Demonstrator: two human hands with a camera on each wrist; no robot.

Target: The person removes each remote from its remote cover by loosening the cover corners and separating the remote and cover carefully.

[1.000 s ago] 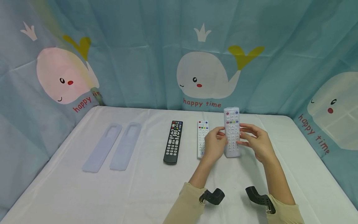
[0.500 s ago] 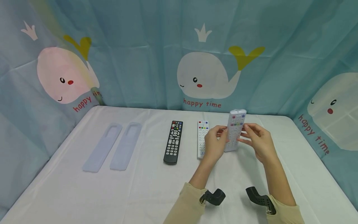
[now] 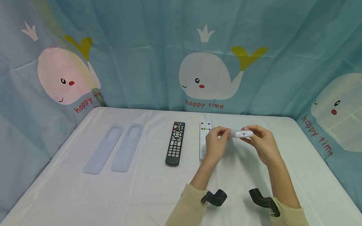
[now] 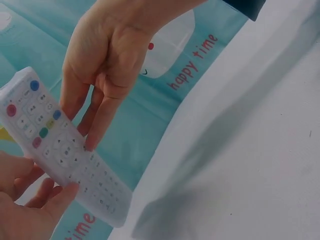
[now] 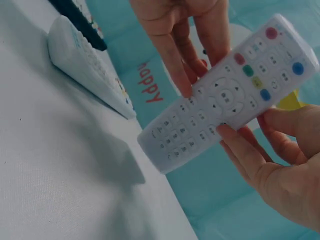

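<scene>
While lifted off the table: white, silicone-sleeved remote with coloured buttons (image 3: pixel 241 134), pinched between left hand (image 3: pixel 217 145) and right hand (image 3: pixel 261 143), both grasping its edges.

Head view looks down; both close wrist views share the covered remote (image 4: pixel 60 150).

Your forearms wear beige long sleeves (image 3: pixel 186 205), pushed back short of the wrists. A black moulded camera mount (image 3: pixel 215 197) is strapped at your left cuff, a matching ribbed black mount (image 3: pixel 263 201) at your right. Your left hand (image 3: pixel 216 146) and right hand (image 3: pixel 261 142) are bare, without rings or gloves.
</scene>
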